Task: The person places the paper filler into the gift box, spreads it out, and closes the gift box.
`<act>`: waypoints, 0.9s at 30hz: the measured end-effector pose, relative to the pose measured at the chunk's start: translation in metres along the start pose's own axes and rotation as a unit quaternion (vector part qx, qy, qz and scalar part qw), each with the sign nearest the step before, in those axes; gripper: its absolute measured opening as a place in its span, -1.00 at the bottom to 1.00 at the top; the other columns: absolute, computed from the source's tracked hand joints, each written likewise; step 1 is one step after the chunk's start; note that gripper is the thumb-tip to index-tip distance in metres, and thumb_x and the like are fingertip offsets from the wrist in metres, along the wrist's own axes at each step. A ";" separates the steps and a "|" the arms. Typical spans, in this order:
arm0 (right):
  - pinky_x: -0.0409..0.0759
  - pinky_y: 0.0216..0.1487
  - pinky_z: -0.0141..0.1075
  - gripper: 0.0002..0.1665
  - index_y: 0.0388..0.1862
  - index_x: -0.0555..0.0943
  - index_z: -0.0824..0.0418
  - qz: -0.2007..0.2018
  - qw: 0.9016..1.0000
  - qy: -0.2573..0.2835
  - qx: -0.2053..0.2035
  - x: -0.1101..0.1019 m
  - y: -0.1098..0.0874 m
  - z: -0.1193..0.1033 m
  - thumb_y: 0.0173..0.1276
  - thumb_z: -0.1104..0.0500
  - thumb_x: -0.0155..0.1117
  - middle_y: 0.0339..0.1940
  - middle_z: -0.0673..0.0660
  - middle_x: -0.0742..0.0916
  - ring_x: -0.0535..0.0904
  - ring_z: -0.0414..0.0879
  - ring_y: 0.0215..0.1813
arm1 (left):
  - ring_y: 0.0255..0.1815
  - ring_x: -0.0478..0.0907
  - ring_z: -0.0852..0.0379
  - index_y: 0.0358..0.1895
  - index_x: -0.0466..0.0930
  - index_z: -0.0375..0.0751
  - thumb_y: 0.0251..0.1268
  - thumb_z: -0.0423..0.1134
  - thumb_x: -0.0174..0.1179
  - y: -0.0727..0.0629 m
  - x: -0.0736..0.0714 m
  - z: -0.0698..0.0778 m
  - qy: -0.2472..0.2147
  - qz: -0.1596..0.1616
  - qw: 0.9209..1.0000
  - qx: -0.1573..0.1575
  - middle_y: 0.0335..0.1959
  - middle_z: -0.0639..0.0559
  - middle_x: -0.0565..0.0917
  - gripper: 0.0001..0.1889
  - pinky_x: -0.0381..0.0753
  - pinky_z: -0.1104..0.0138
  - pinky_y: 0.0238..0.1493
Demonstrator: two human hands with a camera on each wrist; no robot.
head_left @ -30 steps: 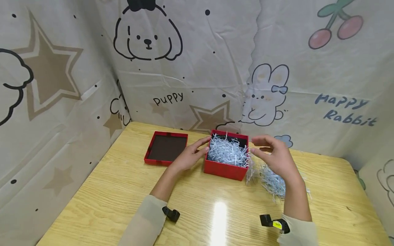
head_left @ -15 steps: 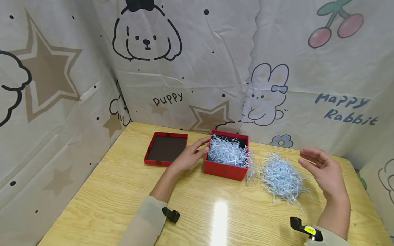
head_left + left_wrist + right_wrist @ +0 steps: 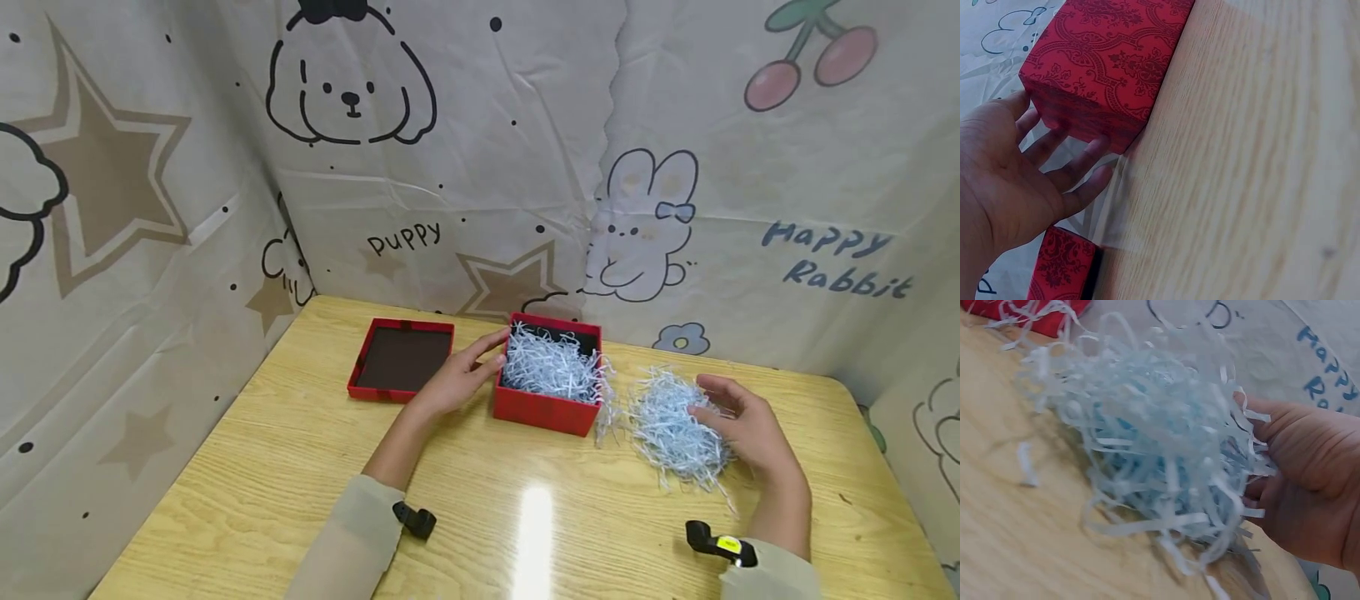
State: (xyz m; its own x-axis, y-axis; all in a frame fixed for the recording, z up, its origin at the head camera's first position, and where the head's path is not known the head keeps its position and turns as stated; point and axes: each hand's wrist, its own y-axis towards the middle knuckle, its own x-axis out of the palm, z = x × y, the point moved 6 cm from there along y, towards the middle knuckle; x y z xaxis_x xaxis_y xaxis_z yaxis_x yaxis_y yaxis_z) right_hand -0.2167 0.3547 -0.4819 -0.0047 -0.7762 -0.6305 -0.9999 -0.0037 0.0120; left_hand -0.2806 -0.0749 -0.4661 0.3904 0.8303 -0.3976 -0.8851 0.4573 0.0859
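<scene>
The red gift box (image 3: 546, 412) is standing mid-desk (image 3: 300, 467), opening facing up, long axis running left to right, its right end angling slightly nearer. The left hand (image 3: 457, 385) is resting extended, spread fingers against its left wall. At right, the right hand (image 3: 753, 429) is reaching palm-leftward to the shredded-paper pile (image 3: 675, 429), thumb and forefinger standing apart; shreds are hiding its fingertips in the wrist view, so contact is seemingly light but uncertain.

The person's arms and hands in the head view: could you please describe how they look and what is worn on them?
The left hand and right hand are bare, without gloves. The left sleeve and right sleeve are plain pale beige. A small black device sits at each cuff; the right one carries a yellow label.
</scene>
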 end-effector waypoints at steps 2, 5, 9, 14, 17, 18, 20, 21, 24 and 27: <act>0.58 0.22 -0.23 -0.32 0.54 0.44 0.33 -0.006 1.000 -0.024 -0.005 0.007 0.004 -0.003 0.55 0.13 0.39 0.43 0.45 0.55 0.47 0.35 0.38 | 0.55 0.39 -0.13 0.69 0.24 0.14 0.70 0.03 0.05 0.000 0.000 -0.001 0.000 0.000 1.000 0.000 0.65 0.09 0.30 -0.40 0.45 -0.08 0.46; 0.53 0.23 0.17 -0.49 0.40 0.55 0.37 0.005 0.999 -0.053 -0.004 0.015 0.008 -0.007 0.52 0.32 0.35 0.31 0.48 0.61 0.51 0.38 0.30 | 0.56 0.38 -0.11 0.69 0.23 0.14 0.71 0.04 0.04 0.001 0.000 -0.003 0.003 -0.001 1.000 -0.001 0.66 0.10 0.30 -0.40 0.44 -0.07 0.47; 0.58 0.11 0.13 -0.67 0.23 0.64 0.38 0.027 0.997 -0.066 0.005 0.014 0.008 -0.011 0.55 0.33 0.31 0.20 0.45 0.66 0.55 0.31 0.19 | 0.53 0.41 -0.11 0.69 0.21 0.12 0.72 0.02 0.03 0.002 0.001 -0.003 0.003 -0.004 1.000 0.004 0.66 0.09 0.29 -0.40 0.46 -0.05 0.47; 0.59 -0.15 -0.30 -0.59 0.25 0.63 0.33 0.069 0.996 -0.056 0.009 -0.003 0.001 -0.027 0.62 0.08 0.29 0.16 0.36 0.65 0.54 0.11 0.08 | 0.53 0.43 -0.13 0.69 0.21 0.10 0.73 0.00 0.02 0.001 0.001 -0.001 0.000 -0.006 1.000 0.006 0.66 0.08 0.30 -0.41 0.45 -0.06 0.47; 0.53 -0.23 -0.57 -0.58 0.23 0.65 0.34 0.118 0.992 -0.050 -0.005 -0.019 -0.004 -0.044 0.60 0.08 0.32 0.11 0.32 0.67 0.51 -0.15 -0.01 | 0.56 0.38 -0.14 0.69 0.22 0.10 0.73 0.00 0.02 0.001 0.001 -0.002 -0.001 -0.004 1.000 0.006 0.66 0.07 0.30 -0.41 0.43 -0.07 0.49; 0.50 -0.21 -0.62 -0.59 0.22 0.65 0.35 0.135 0.990 -0.050 -0.012 -0.023 -0.006 -0.050 0.59 0.09 0.33 0.09 0.30 0.68 0.50 -0.24 -0.04 | 0.56 0.37 -0.15 0.69 0.22 0.10 0.72 0.00 0.02 0.000 0.000 -0.002 -0.001 -0.004 1.000 0.006 0.66 0.07 0.30 -0.41 0.43 -0.08 0.48; 0.46 -0.19 -0.69 -0.62 0.20 0.66 0.36 0.164 0.985 -0.043 -0.019 -0.032 -0.010 -0.061 0.57 0.12 0.35 0.05 0.22 0.69 0.47 -0.38 -0.10 | 0.59 0.34 -0.17 0.69 0.22 0.09 0.72 0.00 0.03 0.000 0.000 -0.002 -0.002 -0.003 1.000 0.008 0.66 0.05 0.30 -0.41 0.42 -0.09 0.48; 0.45 -0.18 -0.70 -0.62 0.20 0.67 0.35 0.177 0.983 -0.039 -0.018 -0.036 -0.012 -0.066 0.56 0.12 0.35 0.02 0.12 0.70 0.47 -0.43 -0.12 | 0.59 0.34 -0.17 0.69 0.22 0.09 0.72 0.00 0.04 0.000 0.000 -0.002 -0.002 -0.002 1.000 0.008 0.66 0.05 0.30 -0.40 0.42 -0.10 0.48; 0.47 -0.24 -0.68 -0.63 0.19 0.67 0.33 0.210 0.977 -0.025 -0.016 -0.045 -0.018 -0.079 0.54 0.14 0.37 -0.09 -0.18 0.65 0.49 -0.49 -0.18 | 0.60 0.32 -0.17 0.69 0.22 0.11 0.71 0.01 0.04 0.000 0.000 -0.002 0.000 -0.003 1.000 0.008 0.66 0.05 0.29 -0.40 0.42 -0.10 0.48; 0.48 -0.28 -0.67 -0.65 0.17 0.69 0.33 0.243 0.970 -0.005 -0.023 -0.051 -0.023 -0.091 0.50 0.20 0.40 -0.18 -0.37 0.60 0.53 -0.46 -0.21 | 0.61 0.30 -0.15 0.69 0.22 0.13 0.71 0.02 0.04 0.001 0.000 -0.003 0.004 -0.003 1.000 0.009 0.66 0.07 0.29 -0.40 0.42 -0.08 0.49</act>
State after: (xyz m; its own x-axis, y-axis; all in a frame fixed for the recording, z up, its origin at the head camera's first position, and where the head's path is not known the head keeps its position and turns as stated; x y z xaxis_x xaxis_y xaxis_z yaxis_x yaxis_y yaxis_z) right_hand -0.1929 0.3373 -0.3791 -0.4763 -0.6874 -0.5483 -0.8776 0.3334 0.3445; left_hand -0.2820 -0.0753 -0.4684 0.3932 0.8257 -0.4045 -0.8783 0.4674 0.1004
